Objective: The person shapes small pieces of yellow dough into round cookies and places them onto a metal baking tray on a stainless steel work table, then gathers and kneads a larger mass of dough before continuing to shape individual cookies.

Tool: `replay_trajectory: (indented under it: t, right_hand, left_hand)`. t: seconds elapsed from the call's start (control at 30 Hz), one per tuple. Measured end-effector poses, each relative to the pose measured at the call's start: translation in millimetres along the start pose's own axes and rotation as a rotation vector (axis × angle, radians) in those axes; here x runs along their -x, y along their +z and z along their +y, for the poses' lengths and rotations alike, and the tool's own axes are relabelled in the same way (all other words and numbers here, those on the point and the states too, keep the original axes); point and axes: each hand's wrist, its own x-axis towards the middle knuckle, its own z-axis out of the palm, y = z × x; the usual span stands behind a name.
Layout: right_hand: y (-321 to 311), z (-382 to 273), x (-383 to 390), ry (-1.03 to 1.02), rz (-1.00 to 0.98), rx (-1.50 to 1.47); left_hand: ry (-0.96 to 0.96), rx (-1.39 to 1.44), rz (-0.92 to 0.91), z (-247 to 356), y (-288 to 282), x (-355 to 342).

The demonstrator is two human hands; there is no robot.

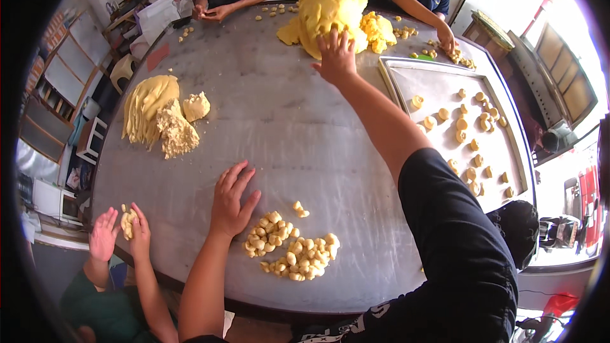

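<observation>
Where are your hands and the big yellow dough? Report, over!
Right hand, fingers spread, at yellow dough mound. Left hand open near small dough balls. Nothing blocking right hand.

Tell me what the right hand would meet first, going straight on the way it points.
The right hand would meet the yellow dough first; its fingertips seem to be against it, though depth is hard to judge.

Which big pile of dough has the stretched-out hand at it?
The tall, bright yellow pile at the back: the right hand is at its front. The paler, lower pile lies off to the left.
</observation>
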Motion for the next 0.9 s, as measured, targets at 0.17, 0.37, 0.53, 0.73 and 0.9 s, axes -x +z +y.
replay_trajectory:
  t: [0.17,0.37,0.53,0.73,0.9]
  right_hand:
    - [-51.8,-23.5,-2.3,-0.03,-0.235,-0.053]
    - [-73.3,45.6,-134.3,-0.02,0.284,-0.075]
    - [-20.8,159.0,-211.5,0.02,-0.157,-0.299]
    - [-40.4,69.8,-139.6,0.02,-0.284,-0.318]
    - [-78.3,25.8,-48.7,-0.009,-0.123,-0.235]
  left_hand:
    - [-0.045,-0.022,0.0,-7.0,-11.6,12.8]
    - [-0.06,-0.053,-0.028,8.3,-12.5,7.0]
    - [0.043,0.059,-0.007,13.8,14.0,-18.5]
    - [-0.018,-0.063,-0.024,8.0,-1.7,2.8]
    - [0.004,-0.067,0.004,1.5,-6.4,6.8]
